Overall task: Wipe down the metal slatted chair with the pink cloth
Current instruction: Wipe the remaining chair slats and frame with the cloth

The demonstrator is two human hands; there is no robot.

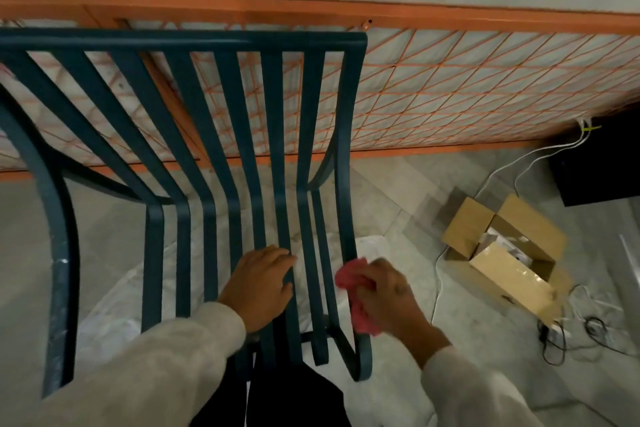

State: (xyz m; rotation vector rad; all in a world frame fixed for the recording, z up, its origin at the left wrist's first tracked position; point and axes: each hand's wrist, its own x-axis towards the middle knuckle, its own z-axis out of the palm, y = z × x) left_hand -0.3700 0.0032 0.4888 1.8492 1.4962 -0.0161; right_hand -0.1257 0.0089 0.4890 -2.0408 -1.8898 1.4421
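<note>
- The chair [221, 135], dark blue-green metal with long slats, stands in front of the person, its back towards an orange mesh panel [450, 87] by the wall.
- The right hand [388, 295] is closed around a bunched pink cloth [349, 279], pressing it against the outermost right slat of the seat, near the front edge.
- The left hand [263, 284] lies flat and open on the middle seat slats, fingers spread, gripping nothing; it sits just beside the cloth, with a couple of slats between them.
- Both arms wear pale sleeves [166, 367].
- On the floor [398, 204] to the right, well apart from the chair, an open box [502, 253] of brown cardboard lies with its flaps up; what is inside it is hard to make out.
- White cable [491, 177] runs past the box, and dark wires [588, 329] tangle near its front corner.
- A black block [602, 163] sits in the far right corner, cut off by the frame edge.
- The chair's left side runs out of frame, and its legs are hidden below the seat.
- Part of the cloth is covered by the fingers.
- The picture is soft with blur, so fine marks on the slats cannot be told.
</note>
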